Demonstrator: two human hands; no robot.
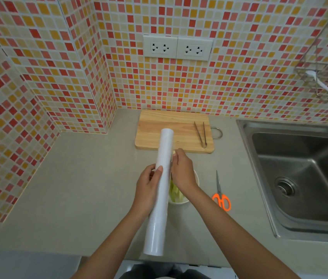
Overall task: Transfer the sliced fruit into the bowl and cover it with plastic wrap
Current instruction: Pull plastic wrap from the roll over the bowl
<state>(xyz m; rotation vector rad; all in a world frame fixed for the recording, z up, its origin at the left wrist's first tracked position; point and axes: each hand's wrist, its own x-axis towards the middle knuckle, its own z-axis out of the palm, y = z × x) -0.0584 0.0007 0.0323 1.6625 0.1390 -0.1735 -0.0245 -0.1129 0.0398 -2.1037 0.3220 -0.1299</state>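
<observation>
My left hand (149, 188) grips a long white roll of plastic wrap (160, 198) around its middle and holds it lengthwise above the counter. My right hand (182, 170) rests against the roll's right side, with its fingertips pinched at the film near the upper part. Below both hands stands a white bowl (181, 202), mostly hidden, with pale yellow-green sliced fruit (174, 193) showing inside it.
A wooden cutting board (159, 121) lies by the tiled wall with metal tongs (201, 134) on its right part. Orange-handled scissors (220, 193) lie right of the bowl. A steel sink (300, 174) fills the right side. A wire rack (324, 75) hangs at upper right.
</observation>
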